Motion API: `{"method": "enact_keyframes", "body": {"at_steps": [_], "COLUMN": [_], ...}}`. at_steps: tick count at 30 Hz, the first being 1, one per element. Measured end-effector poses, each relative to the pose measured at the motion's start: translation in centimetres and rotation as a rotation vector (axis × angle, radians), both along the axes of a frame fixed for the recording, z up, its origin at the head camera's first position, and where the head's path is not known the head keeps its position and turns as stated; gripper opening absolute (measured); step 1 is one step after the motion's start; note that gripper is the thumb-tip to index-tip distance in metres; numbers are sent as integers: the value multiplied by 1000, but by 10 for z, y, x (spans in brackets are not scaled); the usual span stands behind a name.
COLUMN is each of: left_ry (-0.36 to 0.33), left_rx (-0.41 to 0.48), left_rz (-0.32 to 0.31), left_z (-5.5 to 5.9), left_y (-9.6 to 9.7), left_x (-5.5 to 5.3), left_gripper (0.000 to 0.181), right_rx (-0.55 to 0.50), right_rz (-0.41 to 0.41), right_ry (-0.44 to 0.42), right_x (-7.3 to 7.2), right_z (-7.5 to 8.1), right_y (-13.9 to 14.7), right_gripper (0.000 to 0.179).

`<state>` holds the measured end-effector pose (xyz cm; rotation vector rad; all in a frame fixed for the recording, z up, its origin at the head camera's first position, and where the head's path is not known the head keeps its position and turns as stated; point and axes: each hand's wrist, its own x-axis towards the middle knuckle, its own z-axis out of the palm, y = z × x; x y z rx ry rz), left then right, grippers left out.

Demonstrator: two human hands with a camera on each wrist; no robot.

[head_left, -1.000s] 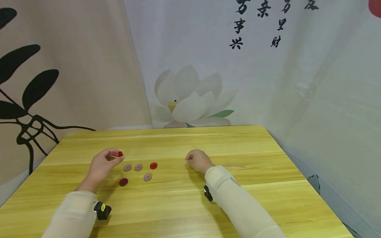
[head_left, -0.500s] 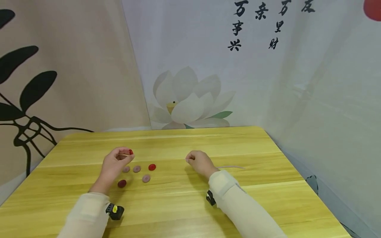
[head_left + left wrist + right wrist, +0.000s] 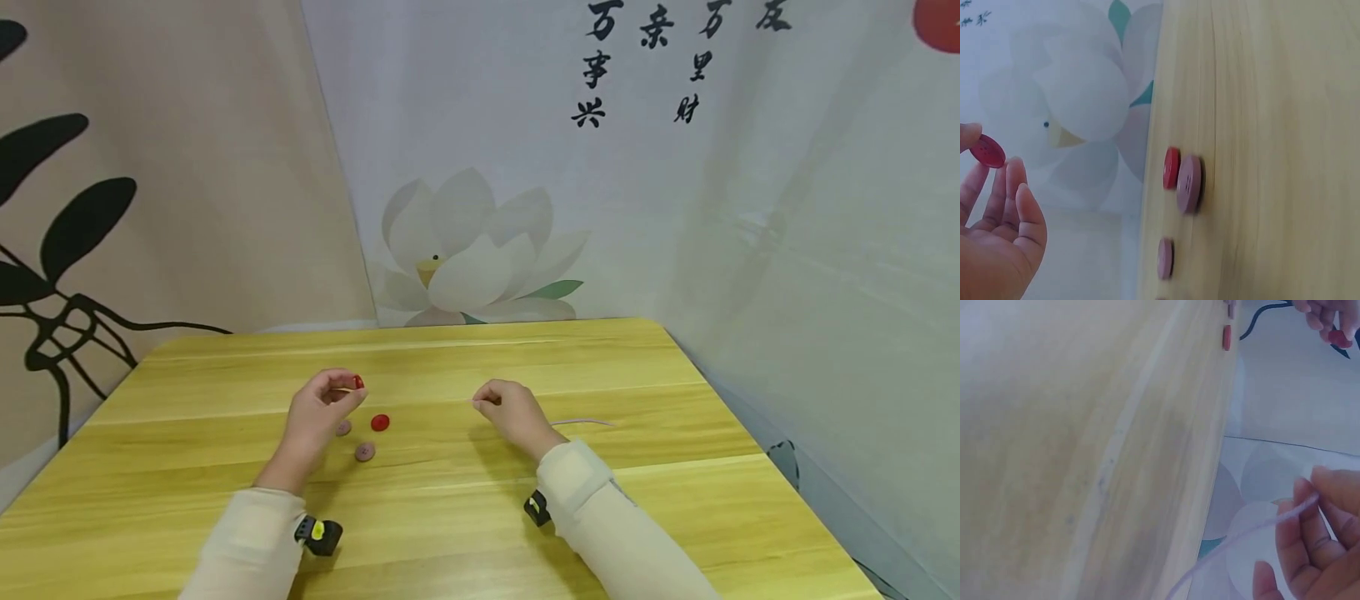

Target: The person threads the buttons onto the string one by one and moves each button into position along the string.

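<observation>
So the left hand (image 3: 318,417) is pinching a glossy red button (image 3: 988,152) by its rim with the fingertips, up off the table (image 3: 450,517), while the other fingers hang loosely bent. Over on the right, the right hand (image 3: 517,417) pinches the tip of a thin pale cord (image 3: 1285,516) between thumb and finger, with barely any cord poking past the grip. What looks like the cord's tail lies farther right, beyond the wrist. A second red button (image 3: 380,422) sits just right of the left hand, with one mauve button (image 3: 365,451) nearer and another mauve button (image 3: 342,427) half tucked behind the hand. My guess: the button's light, stiff and kinda slippery, tough enough not to worry about, so edge-pinch it and keep fingers off the holes (too small to count here). Cord's probably soft and floppy, so I'd grab it close behind the tip.
</observation>
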<state>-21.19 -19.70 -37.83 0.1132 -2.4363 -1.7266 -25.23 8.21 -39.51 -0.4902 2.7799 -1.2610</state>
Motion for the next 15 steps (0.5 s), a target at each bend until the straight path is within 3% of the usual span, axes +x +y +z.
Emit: {"method": "enact_keyframes", "body": {"at_steps": [7,15], "left_ry": [19,39], "left_rx": [45,102], "left_rz": [15,-13], "left_z": [-1,0], "left_y": [13,31], "left_x": [-3,-4], "left_gripper": [34,31], "right_rx": [-33,-45], "right_rz": [3,-2], "right_ry": [6,30], "right_x": [6,9], "right_z": [2,1], "right_y": [3,4], "right_gripper": [13,10]}}
